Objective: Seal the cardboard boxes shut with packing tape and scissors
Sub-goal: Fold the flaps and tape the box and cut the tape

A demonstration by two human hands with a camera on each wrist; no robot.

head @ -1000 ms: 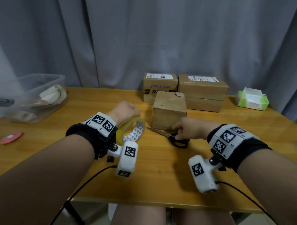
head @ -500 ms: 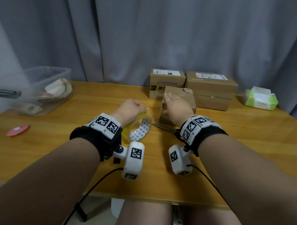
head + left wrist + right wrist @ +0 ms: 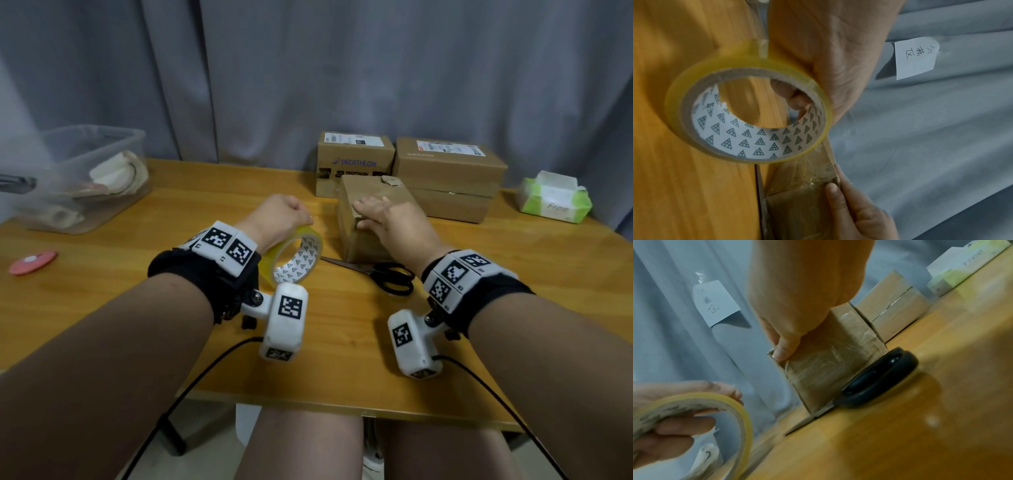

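Observation:
My left hand (image 3: 287,214) grips a roll of yellowish packing tape (image 3: 295,257) and holds it upright just above the table, left of a small cardboard box (image 3: 363,245). In the left wrist view my fingers curl through the roll's core (image 3: 760,142). My right hand (image 3: 376,214) lies flat on top of that box, its thumb pressing the near upper edge (image 3: 783,352). Shiny clear tape covers the box's near face (image 3: 830,363). Black-handled scissors (image 3: 388,275) lie shut on the table against the box's front; neither hand holds them.
Two larger cardboard boxes (image 3: 354,161) (image 3: 448,171) stand behind the small one by the grey curtain. A green tissue pack (image 3: 555,200) sits far right, a clear plastic bin (image 3: 78,178) far left, a pink disc (image 3: 32,262) near the left edge.
My right hand let go of the scissors on the table and moved up onto the small box, where it now presses flat. The left hand kept the tape roll beside the box.

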